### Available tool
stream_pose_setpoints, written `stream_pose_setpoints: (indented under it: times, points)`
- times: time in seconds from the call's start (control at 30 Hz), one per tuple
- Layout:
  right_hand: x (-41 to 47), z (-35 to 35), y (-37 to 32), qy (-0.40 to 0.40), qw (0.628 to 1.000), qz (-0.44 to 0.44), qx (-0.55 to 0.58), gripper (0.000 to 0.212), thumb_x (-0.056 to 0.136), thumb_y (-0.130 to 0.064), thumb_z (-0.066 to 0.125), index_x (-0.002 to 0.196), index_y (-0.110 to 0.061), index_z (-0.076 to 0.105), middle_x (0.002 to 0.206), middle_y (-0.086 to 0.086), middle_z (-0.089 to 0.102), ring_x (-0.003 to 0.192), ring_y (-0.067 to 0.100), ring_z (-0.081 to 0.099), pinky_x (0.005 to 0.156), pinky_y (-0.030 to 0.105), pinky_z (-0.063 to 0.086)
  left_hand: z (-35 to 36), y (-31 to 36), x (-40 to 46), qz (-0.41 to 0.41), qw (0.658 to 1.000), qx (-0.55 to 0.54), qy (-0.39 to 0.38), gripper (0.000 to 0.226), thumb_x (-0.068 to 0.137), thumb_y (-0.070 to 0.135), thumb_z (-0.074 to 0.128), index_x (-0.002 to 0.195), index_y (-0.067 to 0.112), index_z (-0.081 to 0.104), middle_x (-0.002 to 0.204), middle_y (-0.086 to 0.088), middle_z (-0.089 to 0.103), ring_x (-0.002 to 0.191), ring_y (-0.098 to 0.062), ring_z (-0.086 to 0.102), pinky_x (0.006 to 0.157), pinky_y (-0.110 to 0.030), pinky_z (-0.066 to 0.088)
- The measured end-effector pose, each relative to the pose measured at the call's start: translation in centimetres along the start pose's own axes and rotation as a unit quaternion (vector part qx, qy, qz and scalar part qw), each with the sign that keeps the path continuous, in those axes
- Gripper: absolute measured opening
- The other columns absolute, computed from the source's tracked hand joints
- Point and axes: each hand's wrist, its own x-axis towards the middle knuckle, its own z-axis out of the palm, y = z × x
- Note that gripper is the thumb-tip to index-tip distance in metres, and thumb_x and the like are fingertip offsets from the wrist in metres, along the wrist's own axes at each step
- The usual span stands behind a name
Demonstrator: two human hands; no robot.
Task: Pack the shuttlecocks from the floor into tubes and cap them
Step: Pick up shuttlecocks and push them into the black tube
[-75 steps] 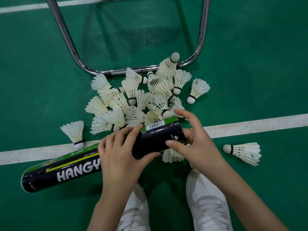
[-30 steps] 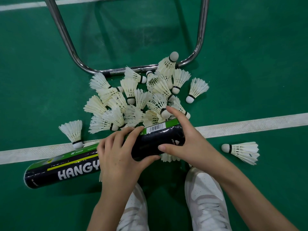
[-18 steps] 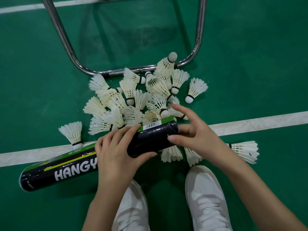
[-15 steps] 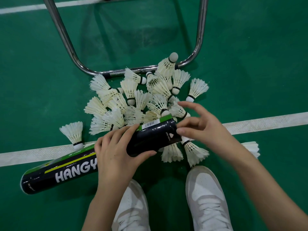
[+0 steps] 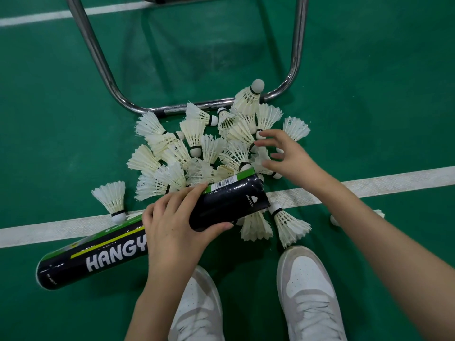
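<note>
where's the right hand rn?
Head view, right of centre: right hand reaches with spread fingers over the shuttlecock pile, just beyond the tube mouth.

The tube point(image 5: 152, 232) was black with green panel, yellow stripe, white lettering; shuttlecocks point(image 5: 209, 143) cream-white, black-banded; floor point(image 5: 369, 82) green, white-lined.

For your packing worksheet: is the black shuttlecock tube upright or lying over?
Lying over: the black shuttlecock tube runs slanted just above the floor, gripped by the left hand.
</note>
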Motion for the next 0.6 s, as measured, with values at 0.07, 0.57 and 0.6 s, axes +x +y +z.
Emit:
stream_pose_setpoints:
  times: [0.07, 0.57, 0.6]
  points:
    - [0.5, 0.1, 0.5, -0.011, 1.000, 0.001, -0.023, 0.059, 0.082, 0.004, 0.057, 0.130, -0.024, 0.040, 0.126, -0.009, 0.056, 0.117, 0.008, 0.048, 0.103, 0.027, 0.035, 0.1, 0.0, 0.0, 0.001, 1.000, 0.000, -0.002, 0.077, 0.064, 0.078, 0.045, 0.123, 0.030, 0.058, 0.115, 0.004, 0.064, 0.109, -0.023, 0.052, 0.094, -0.034, 0.023]
    - [-0.4, -1.1, 3.4, 0.093, 0.990, 0.012, -0.103, 0.049, 0.080, -0.006, 0.068, 0.122, -0.021, 0.050, 0.084, -0.009, 0.048, 0.092, 0.013, 0.046, 0.079, 0.024, 0.038, 0.1, 0.0, -0.1, 0.004, 1.000, 0.001, 0.007, 0.078, 0.065, 0.078, 0.044, 0.123, 0.028, 0.058, 0.115, 0.003, 0.065, 0.108, -0.025, 0.055, 0.093, -0.033, 0.024]
    - [-0.5, -1.2, 3.5, 0.096, 0.990, 0.017, -0.097, 0.048, 0.080, -0.006, 0.068, 0.121, -0.022, 0.049, 0.082, -0.008, 0.047, 0.085, 0.012, 0.046, 0.073, 0.023, 0.038, 0.1, 0.0, -0.1, 0.003, 1.000, 0.001, 0.006, 0.078, 0.065, 0.079, 0.043, 0.123, 0.028, 0.058, 0.115, 0.003, 0.065, 0.108, -0.026, 0.055, 0.093, -0.033, 0.024]
